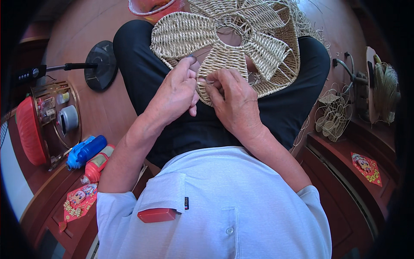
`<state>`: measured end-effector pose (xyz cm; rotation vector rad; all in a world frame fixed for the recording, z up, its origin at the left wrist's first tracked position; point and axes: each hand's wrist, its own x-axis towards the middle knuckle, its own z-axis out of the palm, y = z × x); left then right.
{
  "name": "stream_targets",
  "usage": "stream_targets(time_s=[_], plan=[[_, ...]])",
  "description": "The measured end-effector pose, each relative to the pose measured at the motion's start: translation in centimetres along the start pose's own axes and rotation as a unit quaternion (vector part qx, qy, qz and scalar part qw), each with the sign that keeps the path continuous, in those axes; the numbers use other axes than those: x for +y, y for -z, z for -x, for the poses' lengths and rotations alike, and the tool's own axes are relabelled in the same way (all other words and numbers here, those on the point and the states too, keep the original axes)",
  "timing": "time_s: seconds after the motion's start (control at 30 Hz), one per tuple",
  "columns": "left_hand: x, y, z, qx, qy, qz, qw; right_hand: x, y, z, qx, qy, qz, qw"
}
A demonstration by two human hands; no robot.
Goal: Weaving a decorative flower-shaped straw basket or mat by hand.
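Note:
Across my lap lies a woven straw piece [183, 34], shaped like a flower, with broad petals around a round central opening. Cord ends hang loose about that ring, and gaps show between the petals. My left hand [179, 90] is closed at the near left edge, its fingers curled beside the nearest petal. A small dark glint shows at its fingertips, too small to name. Pinching the outer rim of the same petal is my right hand [235, 97], fingers bent inward. What lies between its fingertips is partly hidden.
A red basin [157, 9] stands beyond my left knee. On the left are a round black stand base [101, 64], a blue bottle [92, 146] and a red bottle [98, 164]. At right, tangled cord [334, 112] lies near a hanging straw bundle [385, 90].

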<state>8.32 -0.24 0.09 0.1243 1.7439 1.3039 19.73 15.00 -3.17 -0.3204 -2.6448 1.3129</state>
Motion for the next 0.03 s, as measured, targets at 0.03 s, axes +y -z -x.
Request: stream_targets(time_s=[0.03], plan=[[0.00,0.05,-0.17,-0.006,0.007,-0.002,1.000,0.01,0.02,-0.04,-0.006,-0.006,0.006,1.000]])
